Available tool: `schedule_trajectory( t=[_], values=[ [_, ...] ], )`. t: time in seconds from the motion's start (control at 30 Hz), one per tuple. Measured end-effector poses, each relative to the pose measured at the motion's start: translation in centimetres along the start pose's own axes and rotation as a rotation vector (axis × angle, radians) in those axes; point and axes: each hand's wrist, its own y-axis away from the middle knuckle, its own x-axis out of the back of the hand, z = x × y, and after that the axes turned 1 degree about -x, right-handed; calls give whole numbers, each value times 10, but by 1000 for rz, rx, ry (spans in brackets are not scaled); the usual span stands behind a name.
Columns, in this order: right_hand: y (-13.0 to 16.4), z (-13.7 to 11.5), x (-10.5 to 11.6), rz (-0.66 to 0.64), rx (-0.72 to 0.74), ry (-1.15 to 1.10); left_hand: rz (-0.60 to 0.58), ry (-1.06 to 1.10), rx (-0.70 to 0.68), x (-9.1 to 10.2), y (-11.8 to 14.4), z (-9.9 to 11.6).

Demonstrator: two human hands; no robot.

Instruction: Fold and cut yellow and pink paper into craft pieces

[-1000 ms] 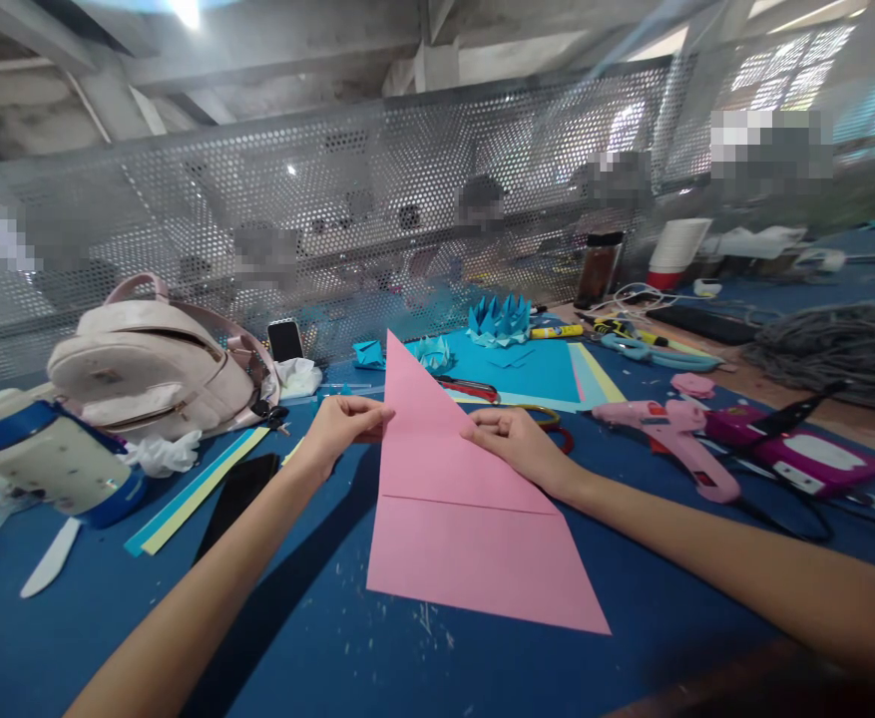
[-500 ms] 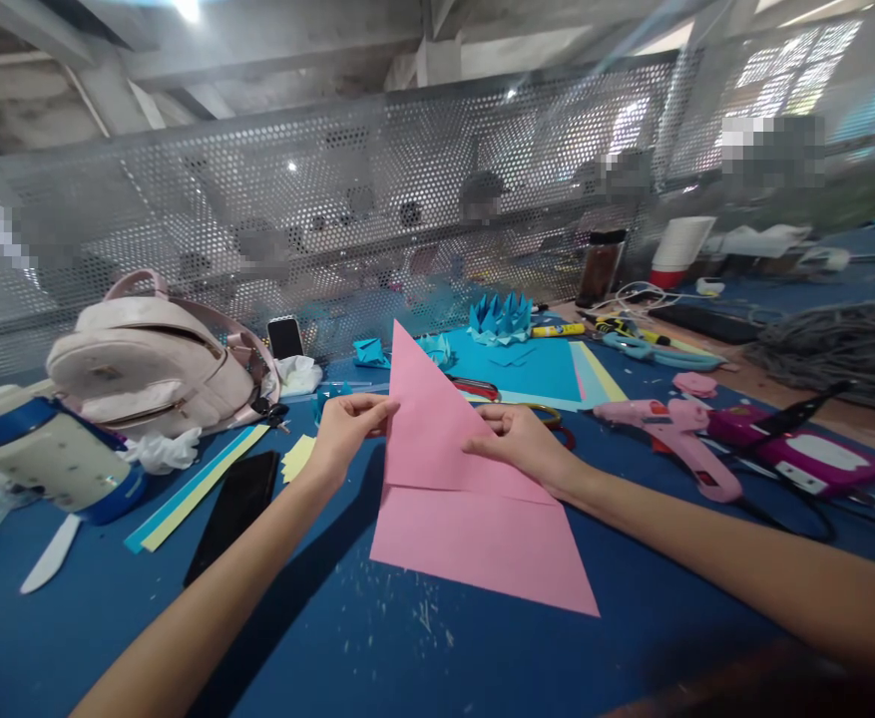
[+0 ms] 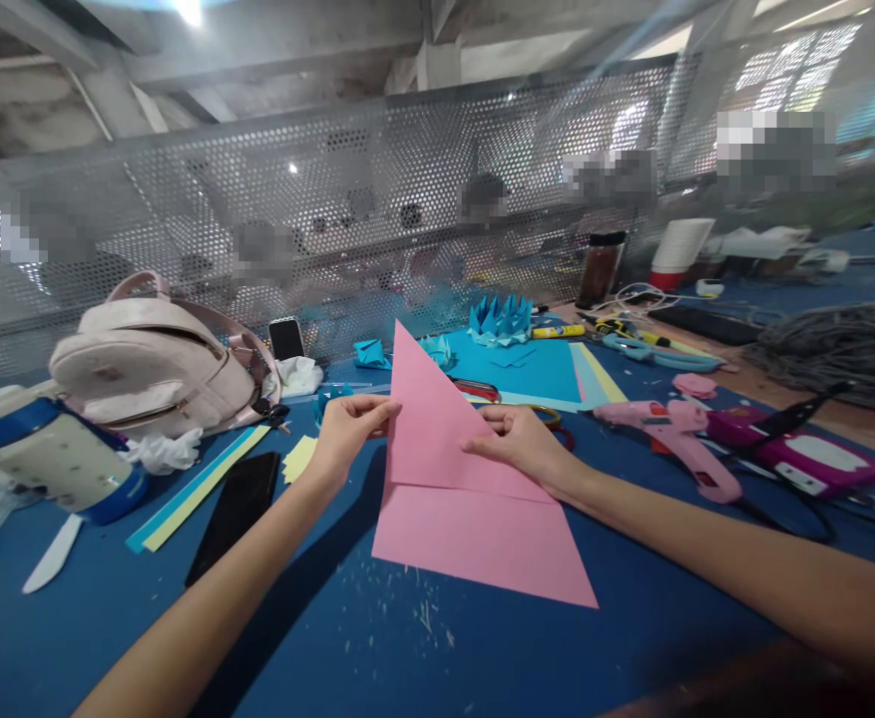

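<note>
A sheet of pink paper [image 3: 437, 439], folded into a triangular flap over a lower band, is held up above the blue table. My left hand [image 3: 351, 429] pinches its left edge between thumb and fingers. On the right slanted edge, my right hand [image 3: 519, 439] grips the paper, thumb in front and the other fingers partly hidden behind it. Beyond the paper lie blue card sheets [image 3: 534, 369] and a folded blue paper crown-like piece [image 3: 501, 321]. A red-handled tool is partly covered by the pink sheet.
A black phone [image 3: 234, 514], paper strips [image 3: 198, 489], a white plastic knife [image 3: 53, 555] and a tumbler [image 3: 63, 454] lie left, before a pale backpack [image 3: 149, 359]. To the right are a pink glue gun [image 3: 676, 439] and a purple device [image 3: 796, 449]. A perforated metal screen [image 3: 332, 219] stands behind.
Almost nothing differs. The lower edge of the pink paper has risen very slightly, while both hands keep their grip in the same places.
</note>
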Motion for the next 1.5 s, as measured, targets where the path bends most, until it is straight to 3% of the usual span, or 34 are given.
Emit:
schedule_trajectory(
  t=[0.4,0.53,0.7,0.87,1.0,1.3,1.5],
  values=[
    [-6,-1,7,78,100,126,-241,-153,101,1,-5,-27],
    [-11,0,17,-57,152,299,-196,-194,39,9,5,-32],
    [-11,-2,26,-216,178,577,-69,-295,-50,34,33,-42],
    [-8,0,24,-354,228,807,-47,-402,-99,50,53,-48],
    [-5,0,22,-337,242,870,-57,-443,-102,54,54,-49],
    [-4,-5,18,-294,177,761,-53,-525,-48,66,51,-57],
    [-3,-7,16,-267,170,739,-49,-486,-9,65,53,-52]
  ],
)
